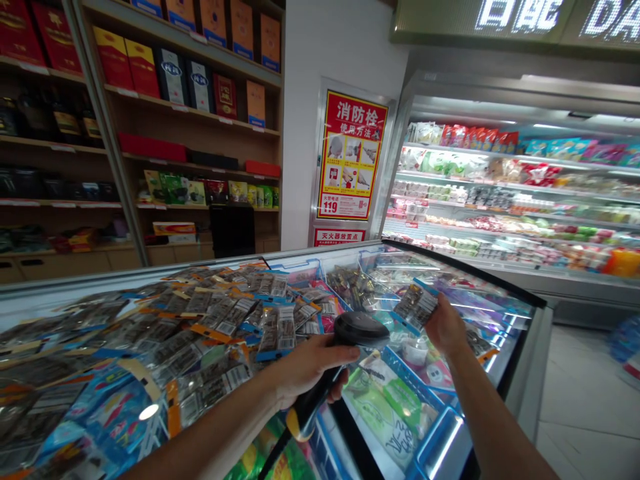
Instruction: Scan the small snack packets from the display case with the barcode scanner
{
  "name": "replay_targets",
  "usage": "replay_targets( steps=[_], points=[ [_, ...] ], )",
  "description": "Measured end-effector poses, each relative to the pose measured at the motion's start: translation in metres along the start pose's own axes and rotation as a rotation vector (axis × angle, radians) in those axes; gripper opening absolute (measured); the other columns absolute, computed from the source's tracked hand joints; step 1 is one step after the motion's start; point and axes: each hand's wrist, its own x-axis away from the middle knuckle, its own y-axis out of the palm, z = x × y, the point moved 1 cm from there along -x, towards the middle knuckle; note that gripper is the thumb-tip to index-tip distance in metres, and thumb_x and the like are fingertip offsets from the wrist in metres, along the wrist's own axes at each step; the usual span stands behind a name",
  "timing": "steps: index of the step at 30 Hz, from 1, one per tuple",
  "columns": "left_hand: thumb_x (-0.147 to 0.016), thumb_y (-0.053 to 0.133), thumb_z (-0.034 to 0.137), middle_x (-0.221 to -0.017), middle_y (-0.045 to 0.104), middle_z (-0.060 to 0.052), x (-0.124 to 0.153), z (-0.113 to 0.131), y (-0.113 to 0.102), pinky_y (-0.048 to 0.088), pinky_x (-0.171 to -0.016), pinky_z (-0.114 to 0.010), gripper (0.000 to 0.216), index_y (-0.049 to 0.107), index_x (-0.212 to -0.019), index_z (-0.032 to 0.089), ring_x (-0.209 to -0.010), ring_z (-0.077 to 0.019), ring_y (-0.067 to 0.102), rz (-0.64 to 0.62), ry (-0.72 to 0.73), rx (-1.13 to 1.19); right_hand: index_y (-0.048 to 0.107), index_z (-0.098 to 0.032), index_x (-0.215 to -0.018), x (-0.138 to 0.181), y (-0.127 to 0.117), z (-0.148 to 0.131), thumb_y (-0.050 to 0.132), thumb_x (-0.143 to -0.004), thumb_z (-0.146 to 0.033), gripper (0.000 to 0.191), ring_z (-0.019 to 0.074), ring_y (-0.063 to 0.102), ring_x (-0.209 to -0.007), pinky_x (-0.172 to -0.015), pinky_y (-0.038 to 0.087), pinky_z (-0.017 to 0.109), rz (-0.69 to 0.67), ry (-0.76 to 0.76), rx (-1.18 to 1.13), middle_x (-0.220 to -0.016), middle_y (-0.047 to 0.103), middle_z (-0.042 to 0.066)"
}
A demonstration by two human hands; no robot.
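Note:
My left hand is wrapped round the grip of a black barcode scanner, its head pointing to the right and its cable hanging down. In my right hand is a small flat snack packet with a printed label and blue edges, pinched at its right side. The scanner head and the packet are a short way apart. Many similar packets with orange or blue strips lie heaped on the glass top to the left of the scanner.
Below my hands stands a glass-topped chest freezer with bagged goods inside. Shelves of boxes rise behind on the left. A red and yellow fire hydrant sign hangs on the wall. A lit refrigerated display fills the right.

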Motion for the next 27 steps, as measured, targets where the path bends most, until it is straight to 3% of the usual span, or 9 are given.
replay_targets(
  steps=[14,27],
  points=[
    [-0.064,0.062,0.042,-0.052,0.05,0.003,-0.013,-0.009,0.001,0.032,-0.043,-0.022,0.033,0.049,-0.075,0.014,-0.04,-0.0076,0.044,-0.019,0.075,-0.01,0.06,-0.019,-0.077,-0.004,-0.005,-0.002,0.046,-0.078,-0.027,0.017,0.0148,0.064,-0.069,-0.068,0.052,0.03,0.113,-0.043,-0.071,-0.071,0.068,0.0],
    [-0.068,0.058,0.045,-0.053,0.051,0.003,-0.003,-0.007,-0.004,0.031,-0.043,-0.022,0.034,0.046,-0.081,0.015,-0.042,-0.0084,0.045,0.009,-0.015,-0.062,0.06,-0.019,-0.074,0.001,0.002,-0.006,0.047,-0.076,-0.027,0.016,0.0157,0.064,-0.065,-0.061,0.053,0.031,0.133,-0.047,-0.067,-0.068,0.067,0.0]
  ],
)
